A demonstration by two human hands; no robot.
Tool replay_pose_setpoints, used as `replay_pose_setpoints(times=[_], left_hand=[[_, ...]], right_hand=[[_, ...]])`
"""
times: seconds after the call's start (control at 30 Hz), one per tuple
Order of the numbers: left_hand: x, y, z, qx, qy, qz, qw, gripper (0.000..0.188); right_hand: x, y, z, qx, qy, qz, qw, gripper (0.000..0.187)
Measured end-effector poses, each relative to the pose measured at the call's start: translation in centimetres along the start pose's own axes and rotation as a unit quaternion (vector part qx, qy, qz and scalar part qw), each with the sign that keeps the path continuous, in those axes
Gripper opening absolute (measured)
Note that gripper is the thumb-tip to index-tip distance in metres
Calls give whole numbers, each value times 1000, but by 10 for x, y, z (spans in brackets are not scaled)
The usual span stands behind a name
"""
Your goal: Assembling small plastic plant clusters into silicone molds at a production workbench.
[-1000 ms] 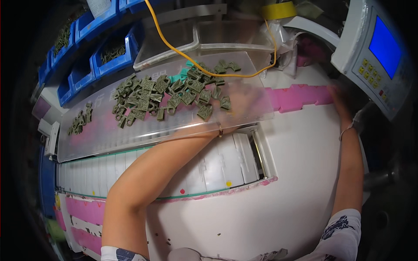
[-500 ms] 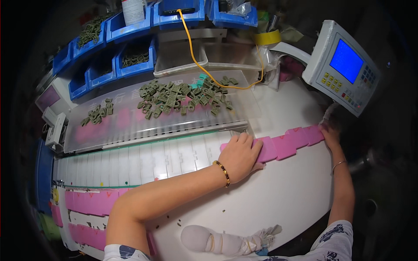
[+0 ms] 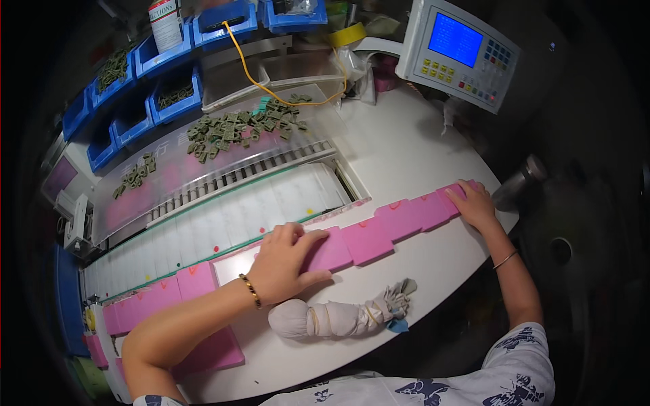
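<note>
A row of flat pink slabs [image 3: 367, 241], set edge to edge and partly overlapping, runs slantwise across the white table. My left hand [image 3: 281, 262] grips the row's near left end, thumb along the front edge and fingers over the far side. At the far right end, my right hand [image 3: 477, 204] is closed around the last slab. The palm side of each hand is hidden. Just in front of the row lies a grey-white cloth bundle [image 3: 332, 319] bound with yellowish bands.
More pink slabs [image 3: 159, 298] lie at left beside a white slatted conveyor [image 3: 223, 227]. Small green parts [image 3: 233, 130] are heaped on a clear cover. Blue bins [image 3: 172, 96] stand behind. A control panel [image 3: 457, 57] and a metal cylinder [image 3: 520, 181] are at right.
The view has turned. Both hands have shifted the row of pink slabs leftward and nearer along the table, its left end now past the conveyor's corner. Both hands stay on its ends.
</note>
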State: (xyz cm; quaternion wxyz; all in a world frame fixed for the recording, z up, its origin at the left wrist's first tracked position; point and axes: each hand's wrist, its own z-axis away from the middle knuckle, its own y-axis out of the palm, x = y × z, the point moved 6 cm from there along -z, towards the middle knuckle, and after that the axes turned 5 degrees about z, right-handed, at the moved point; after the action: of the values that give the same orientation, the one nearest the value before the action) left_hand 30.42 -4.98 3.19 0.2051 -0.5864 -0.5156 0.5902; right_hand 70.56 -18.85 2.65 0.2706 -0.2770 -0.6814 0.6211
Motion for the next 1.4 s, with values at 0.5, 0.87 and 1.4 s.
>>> replay_pose_setpoints(times=[0.5, 0.87, 1.4], left_hand=[[7, -63, 120, -61, -149, 55, 985, 52], [15, -42, 97, -16, -186, 52, 981, 54], [25, -11, 70, -80, -223, 105, 966, 52]], right_hand=[[51, -10, 20, 48, -337, 50, 939, 65], [-71, 11, -31, 6, -10, -360, 933, 73], [-9, 20, -4, 136, -15, -364, 921, 69]])
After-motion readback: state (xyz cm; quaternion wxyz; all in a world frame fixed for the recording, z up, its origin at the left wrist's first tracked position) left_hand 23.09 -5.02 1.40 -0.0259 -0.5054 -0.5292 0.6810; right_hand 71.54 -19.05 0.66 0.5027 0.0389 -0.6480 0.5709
